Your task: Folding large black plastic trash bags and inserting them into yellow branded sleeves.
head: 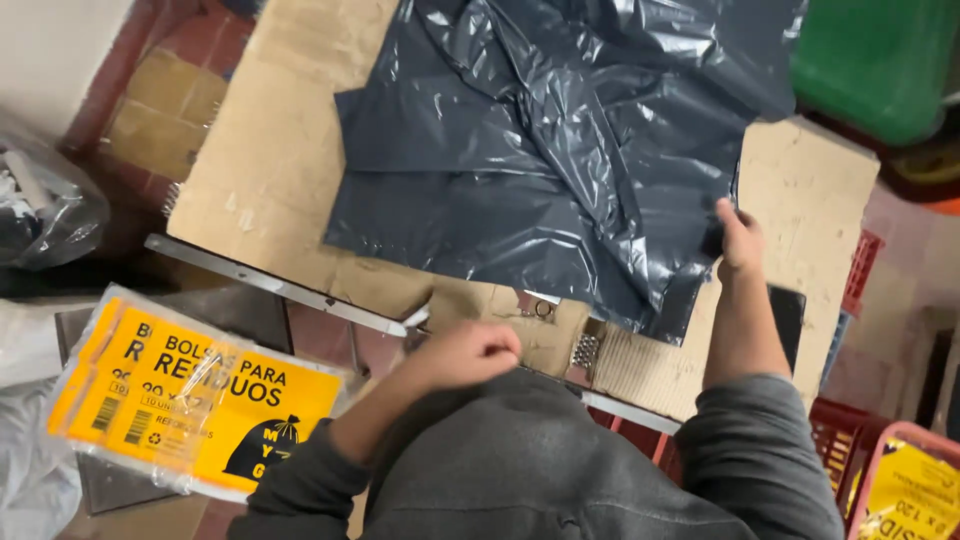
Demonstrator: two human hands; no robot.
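My right hand (740, 240) pinches the right edge of the dark grey crinkled plastic bag (545, 150), which spreads leftward and away across the brown cardboard-covered table (270, 160). My left hand (475, 352) is a closed fist, holding nothing visible, just short of the bag's near edge.

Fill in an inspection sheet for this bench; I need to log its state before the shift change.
Surface: worn cardboard sheet on the bench, metal strip along its near edge.
Job's things: dark grey plastic bags spread and crumpled on the cardboard.
Clutter: yellow bag packets lower left; another lower right.
Grippers: right hand grips the bags' edge; left hand closed at the bench edge.
Cables: nothing seen.
Surroundings: green bin, red crates.
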